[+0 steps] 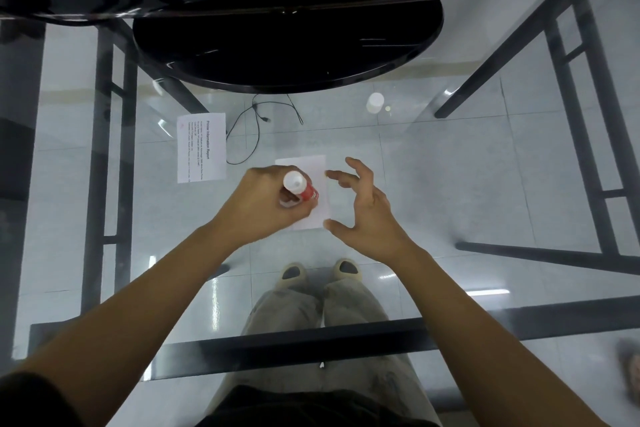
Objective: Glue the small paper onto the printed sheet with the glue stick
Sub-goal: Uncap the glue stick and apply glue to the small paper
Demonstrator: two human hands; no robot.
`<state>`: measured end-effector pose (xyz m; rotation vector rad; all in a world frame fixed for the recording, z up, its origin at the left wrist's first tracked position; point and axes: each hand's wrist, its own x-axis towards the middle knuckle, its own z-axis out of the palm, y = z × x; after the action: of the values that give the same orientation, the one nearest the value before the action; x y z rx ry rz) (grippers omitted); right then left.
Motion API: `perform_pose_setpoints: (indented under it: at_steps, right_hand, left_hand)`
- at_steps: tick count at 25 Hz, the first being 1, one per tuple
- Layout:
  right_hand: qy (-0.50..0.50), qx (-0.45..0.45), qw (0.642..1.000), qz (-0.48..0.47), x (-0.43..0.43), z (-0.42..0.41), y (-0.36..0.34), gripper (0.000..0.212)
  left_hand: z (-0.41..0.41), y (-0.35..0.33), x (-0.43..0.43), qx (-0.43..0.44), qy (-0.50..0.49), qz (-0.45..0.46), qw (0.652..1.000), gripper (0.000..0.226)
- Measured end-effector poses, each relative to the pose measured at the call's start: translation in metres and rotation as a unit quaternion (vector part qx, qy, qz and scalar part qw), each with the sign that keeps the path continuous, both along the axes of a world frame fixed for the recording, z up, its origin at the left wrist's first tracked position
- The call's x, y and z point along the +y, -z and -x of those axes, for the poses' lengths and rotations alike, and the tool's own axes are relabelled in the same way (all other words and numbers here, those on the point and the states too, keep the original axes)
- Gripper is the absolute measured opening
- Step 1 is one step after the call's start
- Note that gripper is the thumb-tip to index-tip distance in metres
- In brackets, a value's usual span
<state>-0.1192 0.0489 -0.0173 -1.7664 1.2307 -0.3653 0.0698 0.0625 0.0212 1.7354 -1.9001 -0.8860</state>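
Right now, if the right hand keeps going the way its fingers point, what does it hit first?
Probably the glue stick held in the left hand: the right hand, open, points left toward it above the small paper. Depth is unclear.

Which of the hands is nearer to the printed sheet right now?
Left. The left hand, holding the glue stick, sits just right of the printed sheet. The right hand hovers open farther right, beyond the small paper.
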Motion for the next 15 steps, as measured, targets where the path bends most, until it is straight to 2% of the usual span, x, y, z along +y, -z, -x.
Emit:
perform_pose_setpoints:
  at_steps: [4,6,10,12,15]
  right_hand:
    - [-0.003,0.002,1.0,0.002,0.001,0.001,0.001,0.09]
    - [-0.001,0.002,1.0,0.005,0.001,0.001,0.002,0.089]
    - [0.005,0.004,1.0,0.003,0.001,0.001,0.002,0.089]
    - [-0.001,0.004,1.0,0.005,0.001,0.002,0.003,0.09]
    - [-0.004,0.005,1.0,0.003,0.001,0.003,0.002,0.09]
  left_hand:
    - [-0.017,-0.001,-0.014,-0.017,-0.098,0.047,0.994,0.021]
    - [-0.017,-0.001,-0.009,-0.004,-0.073,0.054,0.996,0.021]
    - [-0.001,0.003,0.02,0.006,0.019,-0.004,1.0,0.02]
    - [-0.006,0.005,0.015,-0.003,-0.004,-0.003,1.0,0.021]
    - [-0.018,0.001,0.001,-0.021,-0.071,0.047,0.996,0.019]
